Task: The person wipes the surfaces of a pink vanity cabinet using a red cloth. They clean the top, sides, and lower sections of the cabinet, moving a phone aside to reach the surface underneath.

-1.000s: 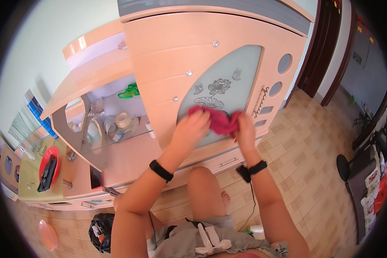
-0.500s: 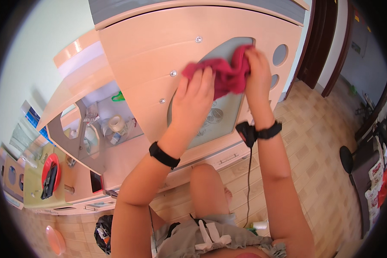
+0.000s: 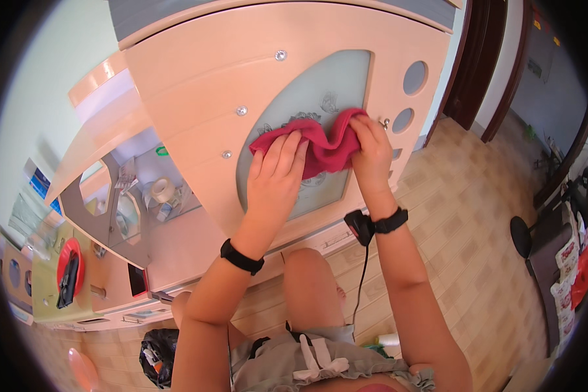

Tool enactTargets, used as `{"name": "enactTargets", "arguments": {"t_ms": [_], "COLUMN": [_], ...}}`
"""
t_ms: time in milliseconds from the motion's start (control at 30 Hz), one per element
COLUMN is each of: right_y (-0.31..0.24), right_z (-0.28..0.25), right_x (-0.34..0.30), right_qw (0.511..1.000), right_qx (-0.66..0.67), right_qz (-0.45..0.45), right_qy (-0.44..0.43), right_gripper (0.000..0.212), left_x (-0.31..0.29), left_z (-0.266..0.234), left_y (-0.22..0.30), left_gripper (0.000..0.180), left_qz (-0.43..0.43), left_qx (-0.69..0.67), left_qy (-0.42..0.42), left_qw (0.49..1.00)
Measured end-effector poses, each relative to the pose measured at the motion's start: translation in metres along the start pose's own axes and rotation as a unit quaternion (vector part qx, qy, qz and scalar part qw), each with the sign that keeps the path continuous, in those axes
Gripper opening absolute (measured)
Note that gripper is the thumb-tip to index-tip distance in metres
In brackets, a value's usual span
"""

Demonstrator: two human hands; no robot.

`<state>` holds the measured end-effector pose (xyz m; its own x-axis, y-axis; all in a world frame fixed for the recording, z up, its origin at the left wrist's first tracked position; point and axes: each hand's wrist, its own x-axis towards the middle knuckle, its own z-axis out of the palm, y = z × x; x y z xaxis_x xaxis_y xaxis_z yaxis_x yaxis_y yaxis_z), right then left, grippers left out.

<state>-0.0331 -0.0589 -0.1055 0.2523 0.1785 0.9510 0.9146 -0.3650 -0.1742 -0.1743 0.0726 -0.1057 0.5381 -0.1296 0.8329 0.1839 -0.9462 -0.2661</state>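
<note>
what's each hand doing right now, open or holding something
Left hand: fingers laid over the dark pink cloth; whether it grips cannot be told.
Right hand: holding the cloth's right end, fingers bent over it.

My cloth (image 3: 333, 149) is of deep crimson colour. The cabinet door (image 3: 189, 98) is pale peach-pink, and its frosted glass panel (image 3: 304, 85) is grey-blue, with dark drawings of butterflies (image 3: 329, 102) and a flower (image 3: 304, 119). Both my wristbands (image 3: 242, 259) are black. The floor tiles (image 3: 464, 215) show beige and light brown.
</note>
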Motion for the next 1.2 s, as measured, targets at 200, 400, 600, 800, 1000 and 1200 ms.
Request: {"name": "enactTargets", "arguments": {"t_ms": [200,400,600,800,1000,1200], "right_y": [0.012,-0.002,-0.008,0.002,-0.054,-0.089], "right_z": [0.01,0.002,0.011,0.002,0.012,0.036], "right_x": [-0.089,-0.005,-0.073,0.032,0.064,-0.024], "right_qw": [0.996,1.0,0.993,0.997,0.997,0.942], "right_qx": [0.02,0.011,0.068,-0.026,0.003,0.104], "right_qz": [0.002,-0.022,0.019,-0.019,-0.065,-0.272], "right_qy": [-0.086,0.006,-0.094,0.066,0.046,-0.167], "right_gripper": [0.037,0.038,0.039,0.039,0.067,0.046], "left_x": [-0.052,-0.006,-0.028,0.013,-0.001,-0.108], "left_z": [0.017,-0.005,0.006,-0.016,-0.015,-0.006], "left_y": [0.008,0.002,0.006,-0.004,-0.002,0.006], "left_gripper": [0.038,0.035,0.036,0.041,0.045,0.04], "left_qz": [0.024,-0.024,0.013,-0.031,-0.082,-0.163], "left_qx": [-0.039,-0.012,-0.025,-0.023,-0.044,-0.093], "left_qy": [-0.079,-0.015,-0.023,-0.002,0.006,-0.062], "left_qw": [0.996,1.0,0.999,0.999,0.996,0.98]}}
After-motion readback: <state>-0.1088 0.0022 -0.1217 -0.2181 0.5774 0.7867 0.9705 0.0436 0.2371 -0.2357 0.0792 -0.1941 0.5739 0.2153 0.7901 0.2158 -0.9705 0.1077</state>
